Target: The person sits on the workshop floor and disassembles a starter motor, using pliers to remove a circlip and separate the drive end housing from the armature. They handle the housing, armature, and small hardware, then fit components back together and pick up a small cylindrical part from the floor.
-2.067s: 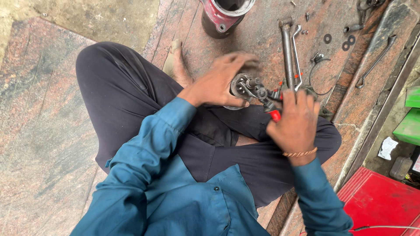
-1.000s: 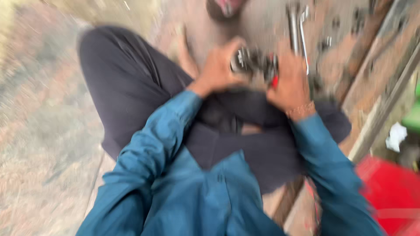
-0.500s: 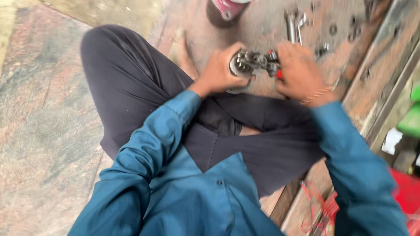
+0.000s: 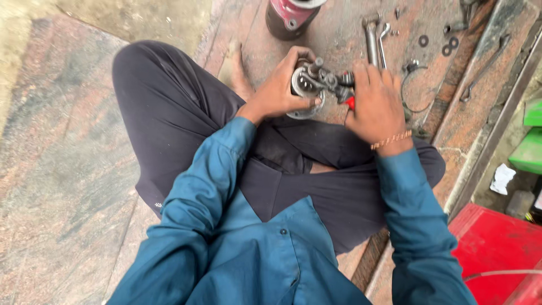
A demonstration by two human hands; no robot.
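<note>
Reddish stone floor (image 4: 68, 169) all around, worn and a bit grimy, with someone sitting cross-legged on it in dark trousers and a teal shirt, one bare foot (image 4: 236, 70) poking out ahead.

Both hands are up front over the lap. Left hand (image 4: 279, 90) is wrapped around a round metal assembly (image 4: 309, 87), looks like a small motor or pump part with a disc-shaped flange and some bolts or fittings on the face. Fingers are curled tight around its left and underside, thumb on the lower edge. Right hand (image 4: 377, 107) is closed over a tool with a red handle (image 4: 350, 103), only a bit of red peeking out under the fingers, and its dark metal end sits right against the right side of the assembly. Pliers probably, can't tell for sure. There's a beaded bracelet (image 4: 391, 139) on that wrist.

Just past the hands on the floor: a red and dark cylindrical housing (image 4: 291, 17) at the top, a couple of long steel wrenches (image 4: 375, 42) lying side by side, a wire hose clamp (image 4: 413, 85) near the right hand, and some washers (image 4: 437, 44) scattered further out. Another spanner (image 4: 483, 68) lies on the stone ledge to the right. Bottom right corner has a red box (image 4: 497, 248).
</note>
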